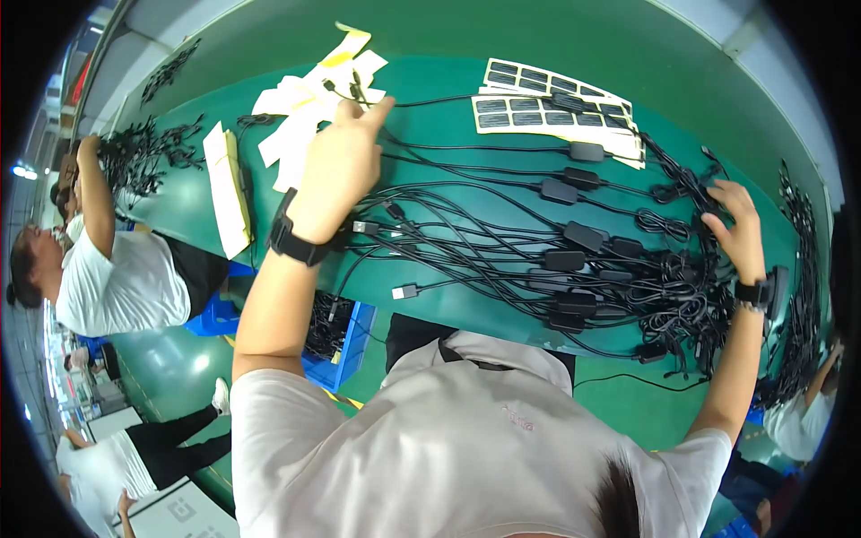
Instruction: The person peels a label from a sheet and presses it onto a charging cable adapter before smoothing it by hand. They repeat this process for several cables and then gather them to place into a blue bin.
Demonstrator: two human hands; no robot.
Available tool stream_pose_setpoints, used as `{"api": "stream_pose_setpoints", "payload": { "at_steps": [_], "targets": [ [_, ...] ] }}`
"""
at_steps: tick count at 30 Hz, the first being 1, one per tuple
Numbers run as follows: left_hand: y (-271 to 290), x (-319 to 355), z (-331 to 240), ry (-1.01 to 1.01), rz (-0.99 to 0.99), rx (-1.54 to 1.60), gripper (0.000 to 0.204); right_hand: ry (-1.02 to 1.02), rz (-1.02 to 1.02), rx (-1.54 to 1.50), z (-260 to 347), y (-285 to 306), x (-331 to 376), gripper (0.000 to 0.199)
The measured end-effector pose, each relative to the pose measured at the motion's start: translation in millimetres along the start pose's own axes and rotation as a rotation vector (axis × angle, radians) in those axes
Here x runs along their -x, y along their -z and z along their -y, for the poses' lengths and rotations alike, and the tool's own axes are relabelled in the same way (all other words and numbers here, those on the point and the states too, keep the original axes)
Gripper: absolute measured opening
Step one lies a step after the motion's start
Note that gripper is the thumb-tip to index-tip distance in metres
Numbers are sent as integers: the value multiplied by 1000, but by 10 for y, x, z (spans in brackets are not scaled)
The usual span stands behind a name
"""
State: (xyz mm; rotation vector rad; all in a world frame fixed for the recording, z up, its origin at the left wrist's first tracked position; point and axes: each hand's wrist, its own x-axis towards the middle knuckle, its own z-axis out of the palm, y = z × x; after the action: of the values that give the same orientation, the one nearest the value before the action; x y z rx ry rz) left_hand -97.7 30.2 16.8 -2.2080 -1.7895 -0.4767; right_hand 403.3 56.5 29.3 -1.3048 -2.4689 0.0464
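My left hand (348,152) is closed near the far side of the green table (421,76), its fingers pinching a black cable (430,101). Small plug ends (357,88) poke out beyond the fingertips, over white paper strips. Rightward, that cable runs to a small black box (567,101) lying on a label sheet. At the right side, my right hand (737,224) is open, thumb and fingers apart, beside a bundle of black cables (686,179). Between my hands, several more cables with inline boxes (583,236) lie stretched out, their USB plugs (405,291) pointing left.
Sheets of dark labels (516,115) lie at the far edge. Crumpled paper strips (287,99) and a folded paper stack (226,190) are on the left. A blue bin (357,345) of cables stands below the table. Coiled cables (664,300) pile up right. Other people work nearby.
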Motion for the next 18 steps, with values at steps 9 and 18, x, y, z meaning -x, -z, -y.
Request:
{"api": "stream_pose_setpoints", "payload": {
  "at_steps": [9,18],
  "targets": [
    [688,220,-882,-363,213,711,23,10,174,-297,1055,-146,-187,22],
    [98,-70,-1187,-297,347,728,15,-126,592,-400,1094,-169,-258,21]
  ]
}}
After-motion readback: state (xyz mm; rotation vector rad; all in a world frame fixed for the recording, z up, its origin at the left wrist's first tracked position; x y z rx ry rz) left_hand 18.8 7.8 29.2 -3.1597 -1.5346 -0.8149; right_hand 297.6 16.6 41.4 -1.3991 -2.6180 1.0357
